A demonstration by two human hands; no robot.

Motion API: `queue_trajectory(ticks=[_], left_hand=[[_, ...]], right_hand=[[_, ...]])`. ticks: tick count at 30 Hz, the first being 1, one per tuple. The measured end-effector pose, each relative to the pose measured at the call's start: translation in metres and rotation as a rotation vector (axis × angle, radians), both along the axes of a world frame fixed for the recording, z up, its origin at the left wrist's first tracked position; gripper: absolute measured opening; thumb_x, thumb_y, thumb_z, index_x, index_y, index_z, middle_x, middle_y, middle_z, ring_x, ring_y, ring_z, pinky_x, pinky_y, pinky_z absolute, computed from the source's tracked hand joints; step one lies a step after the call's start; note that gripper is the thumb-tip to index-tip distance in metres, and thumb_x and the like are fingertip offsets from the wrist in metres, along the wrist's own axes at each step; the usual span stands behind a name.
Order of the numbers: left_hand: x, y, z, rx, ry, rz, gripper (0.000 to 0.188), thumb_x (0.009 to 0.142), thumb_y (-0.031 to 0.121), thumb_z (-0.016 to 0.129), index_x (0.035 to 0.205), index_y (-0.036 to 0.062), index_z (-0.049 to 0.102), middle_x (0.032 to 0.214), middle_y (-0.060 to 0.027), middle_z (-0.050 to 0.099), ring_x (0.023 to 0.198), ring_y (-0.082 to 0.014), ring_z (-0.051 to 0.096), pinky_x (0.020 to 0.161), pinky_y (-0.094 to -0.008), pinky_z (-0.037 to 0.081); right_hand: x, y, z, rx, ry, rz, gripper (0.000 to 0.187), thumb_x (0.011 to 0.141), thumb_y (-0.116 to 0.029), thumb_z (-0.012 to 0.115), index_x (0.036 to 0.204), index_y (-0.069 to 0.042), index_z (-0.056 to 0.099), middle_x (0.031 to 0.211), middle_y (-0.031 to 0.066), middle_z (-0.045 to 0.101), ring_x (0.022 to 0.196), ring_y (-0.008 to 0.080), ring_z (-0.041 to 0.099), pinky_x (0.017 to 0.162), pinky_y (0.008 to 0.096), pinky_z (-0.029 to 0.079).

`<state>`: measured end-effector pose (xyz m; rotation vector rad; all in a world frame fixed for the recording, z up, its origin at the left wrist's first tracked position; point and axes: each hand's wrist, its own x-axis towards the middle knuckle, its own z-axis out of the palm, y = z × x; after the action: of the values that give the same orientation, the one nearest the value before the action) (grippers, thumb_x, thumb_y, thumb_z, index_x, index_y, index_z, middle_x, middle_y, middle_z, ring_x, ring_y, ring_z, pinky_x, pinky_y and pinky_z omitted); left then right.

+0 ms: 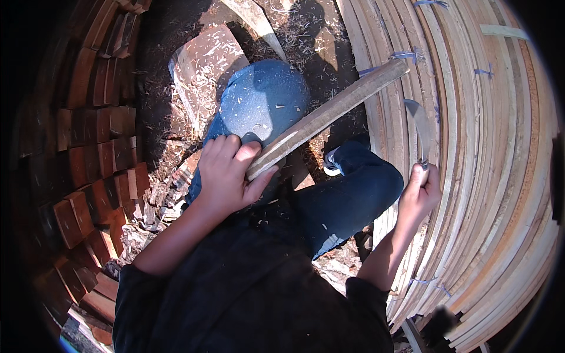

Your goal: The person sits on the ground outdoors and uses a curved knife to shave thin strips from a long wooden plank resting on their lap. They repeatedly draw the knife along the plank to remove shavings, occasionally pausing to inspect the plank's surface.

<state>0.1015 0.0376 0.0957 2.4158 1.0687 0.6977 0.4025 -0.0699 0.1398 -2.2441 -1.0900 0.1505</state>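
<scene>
My left hand (232, 170) is closed around the near end of a long squared wooden stick (329, 115). The stick slants up and to the right across my bent knee, its far end over the strip bundles. Pale, freshly cut wood shows along its side close to my fingers. Out to the right, my right hand (421, 191) grips the handle of a curved-blade knife (419, 120). The blade points up and away, apart from the stick. Wood chips lie on my jeans (265, 88).
Bundles of long wooden strips (471, 176) tied with blue bands fill the right side. Stacked reddish-brown wood blocks (94, 206) stand at the left. A flat board (212, 59) dusted with shavings and a pale wood piece (256, 20) lie ahead on the chip-strewn ground.
</scene>
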Motion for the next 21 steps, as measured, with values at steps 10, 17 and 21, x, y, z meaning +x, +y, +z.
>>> queue_trajectory(ticks=[10,17,21], left_hand=[[0.002,0.001,0.002,-0.020,-0.033,0.013,0.036,0.069,0.024,0.075,0.090,0.0042,0.053,0.073,-0.0110,0.047,0.063,-0.0282,0.046,0.057,-0.0382,0.035],[0.000,0.001,-0.002,0.005,-0.054,0.023,0.034,0.070,0.030,0.074,0.089,0.0072,0.056,0.072,-0.0080,0.044,0.063,-0.0259,0.046,0.057,-0.0364,0.033],[0.000,0.001,0.001,0.001,-0.033,0.013,0.035,0.069,0.025,0.074,0.089,0.0046,0.054,0.072,-0.0100,0.047,0.061,-0.0272,0.046,0.056,-0.0372,0.035]], right_hand=[[-0.031,0.039,-0.021,-0.047,-0.256,0.422,0.031,0.073,-0.032,0.077,0.077,-0.007,0.058,0.064,0.0080,0.059,0.053,0.0259,0.059,0.049,0.0349,0.045],[0.015,0.046,-0.017,-0.029,-0.337,0.214,0.035,0.081,-0.038,0.070,0.075,-0.006,0.056,0.058,0.0108,0.054,0.050,0.0289,0.054,0.046,0.0343,0.042],[-0.002,0.034,-0.019,-0.025,-0.193,0.163,0.031,0.080,-0.034,0.072,0.076,-0.006,0.058,0.056,0.0116,0.053,0.048,0.0273,0.054,0.047,0.0325,0.042]])
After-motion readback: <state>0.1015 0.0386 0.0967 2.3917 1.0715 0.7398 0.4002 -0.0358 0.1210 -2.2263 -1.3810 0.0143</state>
